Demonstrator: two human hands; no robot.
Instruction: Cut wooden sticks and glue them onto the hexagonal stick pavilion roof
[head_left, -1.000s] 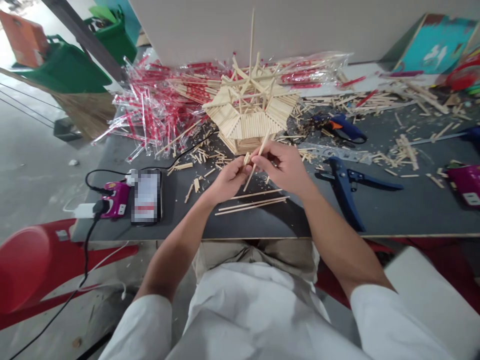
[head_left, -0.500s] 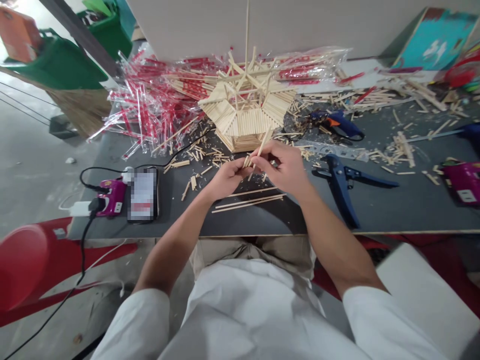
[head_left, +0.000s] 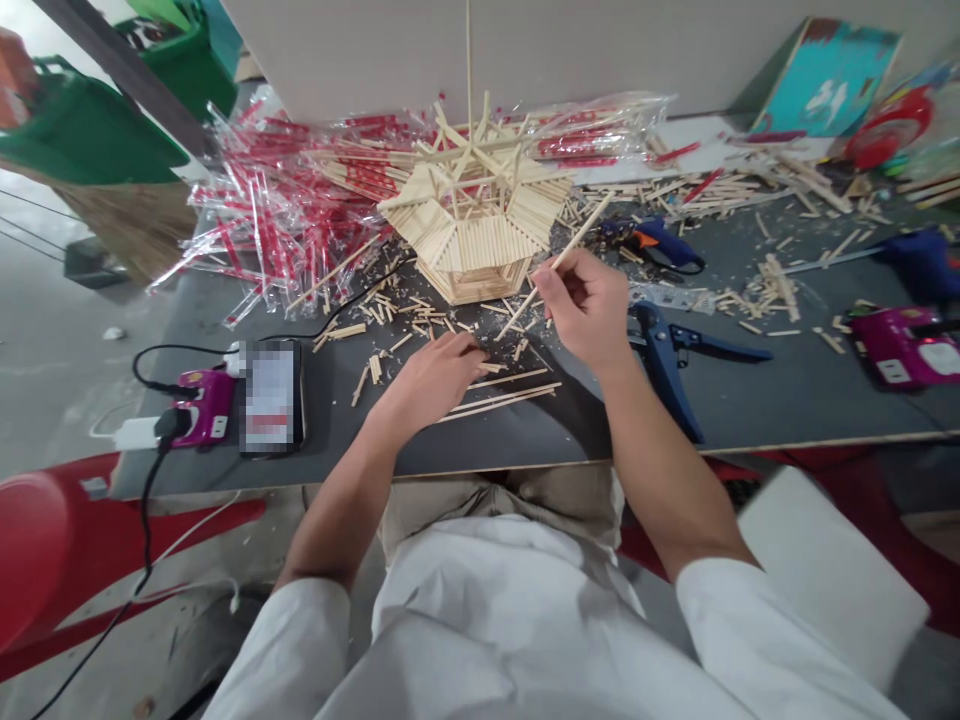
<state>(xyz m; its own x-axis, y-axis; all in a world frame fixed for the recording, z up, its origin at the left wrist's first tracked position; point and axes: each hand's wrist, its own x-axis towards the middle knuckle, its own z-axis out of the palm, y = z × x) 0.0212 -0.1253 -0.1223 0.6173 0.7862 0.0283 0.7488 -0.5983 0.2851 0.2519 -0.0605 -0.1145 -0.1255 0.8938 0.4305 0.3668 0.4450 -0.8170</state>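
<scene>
Stick (head_left: 586, 226) sits pinched in our right hand (head_left: 589, 305), slanting near the wooden model (head_left: 484, 245); we want a light pinch, ends clear of it. Our left hand (head_left: 435, 378) curls by loose sticks (head_left: 510, 397) (can't tell if it's gripping anything).

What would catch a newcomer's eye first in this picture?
Probably the many-sided model built of pale sticks, standing near the middle of the table with a thin rod rising above it. Left of it spreads a messy heap of clear and red wrappers. In front, to the right, the right hand holds a slanted stick, with a dark blue cutter lying beyond the wrist.
</scene>
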